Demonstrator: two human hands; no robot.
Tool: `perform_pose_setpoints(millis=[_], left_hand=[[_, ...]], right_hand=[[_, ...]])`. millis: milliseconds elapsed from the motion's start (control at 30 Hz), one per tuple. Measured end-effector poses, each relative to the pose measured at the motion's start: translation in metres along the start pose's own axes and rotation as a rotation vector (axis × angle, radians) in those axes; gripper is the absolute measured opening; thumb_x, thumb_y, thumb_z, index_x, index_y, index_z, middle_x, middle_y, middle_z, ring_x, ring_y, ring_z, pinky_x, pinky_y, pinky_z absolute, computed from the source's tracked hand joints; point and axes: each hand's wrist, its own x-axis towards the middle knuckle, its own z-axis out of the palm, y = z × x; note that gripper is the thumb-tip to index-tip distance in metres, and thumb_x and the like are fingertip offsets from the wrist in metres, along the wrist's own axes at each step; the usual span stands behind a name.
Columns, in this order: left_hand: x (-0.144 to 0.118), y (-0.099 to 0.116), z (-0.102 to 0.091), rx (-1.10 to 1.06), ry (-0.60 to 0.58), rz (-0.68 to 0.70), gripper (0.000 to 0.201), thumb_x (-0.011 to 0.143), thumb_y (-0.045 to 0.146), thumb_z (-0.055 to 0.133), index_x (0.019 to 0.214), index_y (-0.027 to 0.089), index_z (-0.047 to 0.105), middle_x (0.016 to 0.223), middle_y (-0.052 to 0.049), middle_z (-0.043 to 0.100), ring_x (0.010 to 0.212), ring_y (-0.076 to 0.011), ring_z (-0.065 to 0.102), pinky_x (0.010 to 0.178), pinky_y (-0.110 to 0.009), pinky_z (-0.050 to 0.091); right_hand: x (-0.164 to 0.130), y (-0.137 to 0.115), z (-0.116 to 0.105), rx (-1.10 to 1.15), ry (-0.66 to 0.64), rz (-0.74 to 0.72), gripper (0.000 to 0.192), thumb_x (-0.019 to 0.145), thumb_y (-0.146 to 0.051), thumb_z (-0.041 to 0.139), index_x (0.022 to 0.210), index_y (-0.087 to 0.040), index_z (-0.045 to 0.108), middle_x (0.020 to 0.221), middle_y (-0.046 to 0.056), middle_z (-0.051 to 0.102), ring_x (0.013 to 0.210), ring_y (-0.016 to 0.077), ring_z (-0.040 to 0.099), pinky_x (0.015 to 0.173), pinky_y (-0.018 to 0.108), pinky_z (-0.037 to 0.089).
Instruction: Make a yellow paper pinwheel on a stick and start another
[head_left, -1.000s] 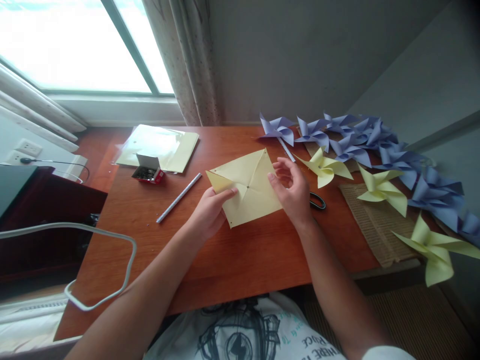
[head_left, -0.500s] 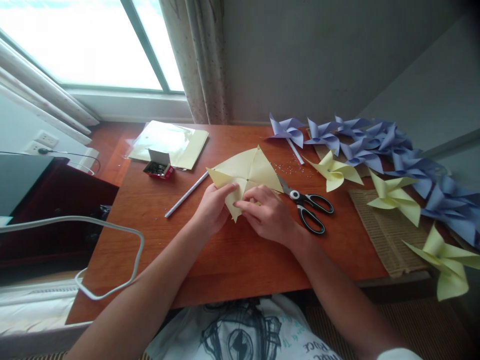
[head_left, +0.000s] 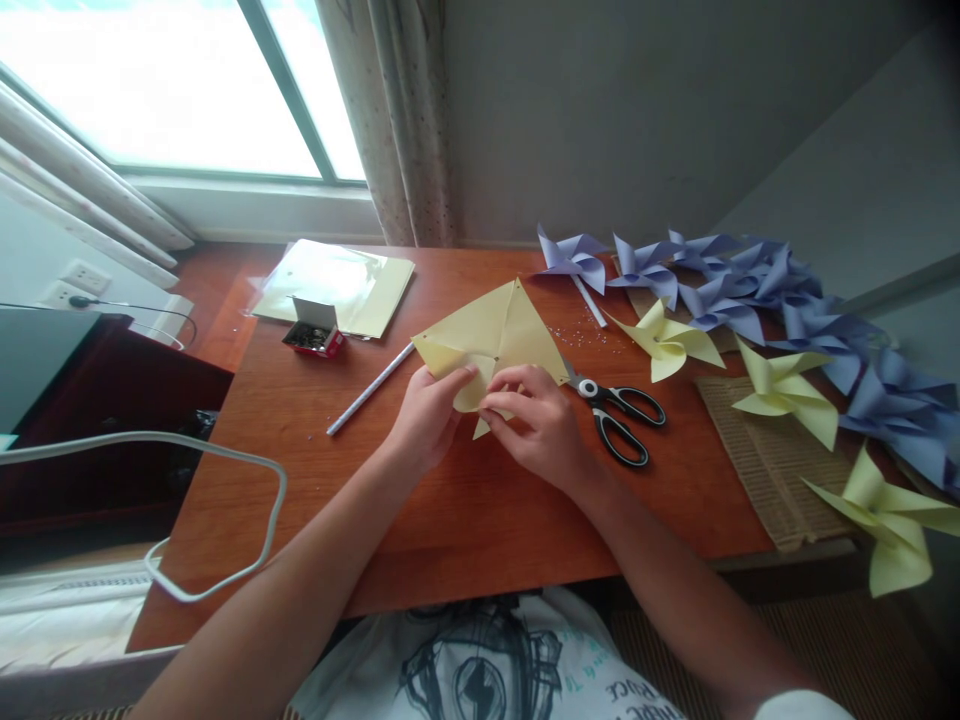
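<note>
Over from the right edge of the yellow paper comes our right hand, now pinching the near flap, while our left hand grips the left side above the counter.

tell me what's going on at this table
A person is bending a yellow paper sheet held above a wooden table. The left hand grips its left side with the thumb on top, and the right hand seems to pinch the curled near part. Black-handled scissors lie to the right of the sheet and a white stick to its left. Yellow pinwheels and purple pinwheels are laid out on the right.
</note>
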Motion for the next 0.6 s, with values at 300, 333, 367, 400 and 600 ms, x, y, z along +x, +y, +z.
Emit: perform_pose_setpoints(millis=[300,333,367,400,600], left_hand=[[-0.0025,-0.002,0.0023,0.012,-0.003,0.014,0.033,0.076,0.024,0.079,0.107,0.013,0.072,0.109,-0.011,0.077,0.096,-0.0259,0.073,0.077,-0.031,0.057],[-0.0026,-0.0024,0.0021,0.016,-0.003,0.013,0.033,0.076,0.024,0.079,0.107,0.013,0.073,0.109,-0.012,0.077,0.096,-0.0261,0.073,0.076,-0.03,0.057],[-0.0027,-0.0028,0.002,0.016,-0.004,0.016,0.033,0.076,0.024,0.079,0.107,0.013,0.073,0.109,-0.012,0.077,0.097,-0.0261,0.073,0.076,-0.03,0.057],[-0.0026,-0.0033,0.0019,0.015,-0.006,0.019,0.033,0.076,0.024,0.08,0.107,0.013,0.073,0.109,-0.012,0.077,0.097,-0.0261,0.073,0.077,-0.03,0.057],[-0.004,-0.0037,0.0034,0.011,-0.098,0.032,0.034,0.084,0.033,0.076,0.113,0.015,0.072,0.119,-0.013,0.074,0.107,-0.0272,0.071,0.086,-0.033,0.057]], right_hand=[[0.0041,-0.0013,-0.0023,0.018,0.142,0.218,0.007,0.092,-0.021,0.064,0.091,-0.022,0.07,0.112,0.01,0.068,0.094,0.0217,0.066,0.074,0.035,0.057],[0.0048,-0.0014,-0.0032,0.025,0.141,0.231,0.007,0.092,-0.021,0.064,0.091,-0.022,0.07,0.111,0.01,0.07,0.095,0.0216,0.067,0.072,0.034,0.056],[0.0054,-0.0015,-0.004,0.033,0.142,0.244,0.007,0.092,-0.021,0.064,0.091,-0.022,0.07,0.109,0.009,0.071,0.095,0.0213,0.068,0.069,0.033,0.056],[0.0059,-0.0015,-0.0047,0.041,0.147,0.258,0.007,0.091,-0.021,0.064,0.09,-0.022,0.07,0.108,0.009,0.071,0.094,0.0209,0.068,0.067,0.031,0.055],[0.0067,0.0009,-0.008,0.084,0.191,0.305,0.007,0.092,-0.021,0.065,0.088,-0.022,0.07,0.103,0.007,0.074,0.088,0.0187,0.068,0.066,0.03,0.054]])
